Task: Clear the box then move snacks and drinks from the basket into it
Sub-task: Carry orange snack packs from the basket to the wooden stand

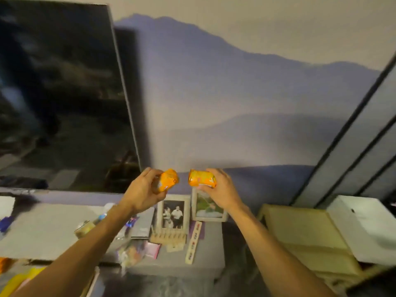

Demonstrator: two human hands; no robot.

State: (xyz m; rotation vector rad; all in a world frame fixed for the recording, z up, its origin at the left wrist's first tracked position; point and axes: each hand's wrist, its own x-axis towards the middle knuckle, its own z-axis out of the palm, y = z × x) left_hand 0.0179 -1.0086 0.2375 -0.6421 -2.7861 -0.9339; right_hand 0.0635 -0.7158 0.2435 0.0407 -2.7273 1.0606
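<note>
Head cam: both hands were raised in front of the wall, well above the table [214,256]. Left hand [141,195] had its fingers curled round an orange snack pack [169,180]. Right hand [221,189] gripped a second orange pack [201,178] the same way. The packs were near each other but apart.

I couldn't ID the box or basket for sure. A cream box-like thing [304,236] sat to the right w/ a white item [364,224] on it. There was yellow/orange stuff at the bottom-left edge, too blurred to call.

Risks, IMO:
- View was aimed at the wall and smeared, so the drop target was barely in sight. A blind placement could miss.
- A photo frame [174,213] and a second frame [209,207] stood right under the hands, so a slipped pack would prob topple them.
- If the cream thing is the box, the white item blocks it.
</note>
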